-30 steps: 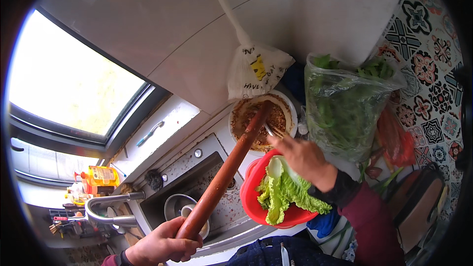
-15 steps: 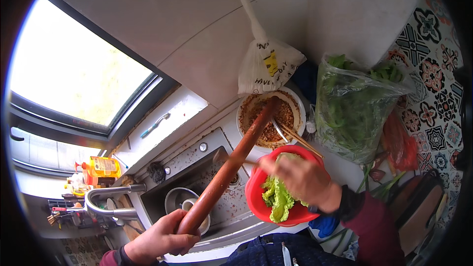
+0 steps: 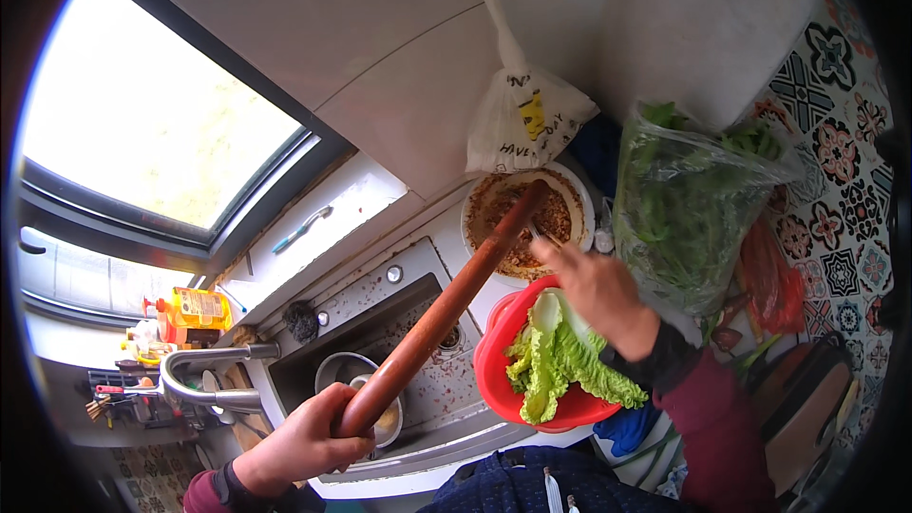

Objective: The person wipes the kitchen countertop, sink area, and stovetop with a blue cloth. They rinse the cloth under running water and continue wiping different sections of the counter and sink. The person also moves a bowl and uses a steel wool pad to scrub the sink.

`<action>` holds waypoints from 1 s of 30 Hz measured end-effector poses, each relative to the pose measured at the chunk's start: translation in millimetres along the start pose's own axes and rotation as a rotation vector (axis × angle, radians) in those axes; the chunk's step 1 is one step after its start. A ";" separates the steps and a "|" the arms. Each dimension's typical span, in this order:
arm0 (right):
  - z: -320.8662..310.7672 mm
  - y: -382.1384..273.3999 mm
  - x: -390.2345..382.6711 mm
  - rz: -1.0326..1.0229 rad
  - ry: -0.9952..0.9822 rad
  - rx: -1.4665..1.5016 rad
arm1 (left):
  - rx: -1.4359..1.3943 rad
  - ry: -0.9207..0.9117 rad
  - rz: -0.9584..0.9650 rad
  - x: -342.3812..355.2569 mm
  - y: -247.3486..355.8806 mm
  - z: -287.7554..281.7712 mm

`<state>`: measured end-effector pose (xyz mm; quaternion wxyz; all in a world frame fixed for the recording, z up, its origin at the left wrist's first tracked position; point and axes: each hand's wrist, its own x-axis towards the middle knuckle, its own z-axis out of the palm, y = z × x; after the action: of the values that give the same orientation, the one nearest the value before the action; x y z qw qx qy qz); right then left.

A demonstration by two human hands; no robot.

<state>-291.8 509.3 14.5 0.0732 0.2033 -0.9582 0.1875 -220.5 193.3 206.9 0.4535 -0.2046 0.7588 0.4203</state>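
Note:
My left hand [image 3: 299, 442] grips the lower end of a long reddish-brown wooden stick [image 3: 442, 309]. Its far tip rests in a white bowl of brown crumbly food [image 3: 562, 223] on the counter. My right hand [image 3: 598, 290] is at the bowl's near rim, above a red bowl [image 3: 494, 375] of pale green lettuce leaves [image 3: 556, 361]. It seems to hold a thin utensil [image 3: 540, 236] reaching into the brown food, though the grip is hard to make out.
A steel sink [image 3: 380, 342] with a metal bowl [image 3: 366, 389] and a curved tap [image 3: 204, 370] lies at the left. A clear bag of greens [image 3: 689, 199] stands at the right; a white plastic bag [image 3: 522, 119] hangs above. A window [image 3: 142, 123] fills the upper left.
My right hand moved from the bowl's rim down over the lettuce and back to the rim. The view has shifted a little; the stick stays with its tip in the bowl.

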 end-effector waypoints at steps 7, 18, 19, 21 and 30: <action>2.9 -16.2 -0.9 -0.063 -0.050 0.108 | 0.265 0.106 0.154 2.3 -16.8 -4.1; 10.5 -22.4 -11.7 -0.149 0.077 0.199 | 0.041 0.041 0.049 -3.0 -17.2 -4.4; 9.9 -12.4 -4.0 -0.016 -0.004 0.121 | -0.012 0.022 -0.004 -4.8 -16.1 -5.2; 8.2 1.3 5.9 0.159 -0.039 -0.017 | -0.114 -0.025 -0.071 -7.0 -14.2 -5.3; 7.3 -54.0 -48.1 -0.348 -0.002 0.253 | -0.421 -0.154 -0.106 -9.5 -17.6 -1.9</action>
<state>-226.1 478.1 15.1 0.0774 0.3736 -0.8775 0.2904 -204.5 181.2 207.6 0.4789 -0.3016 0.6057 0.5594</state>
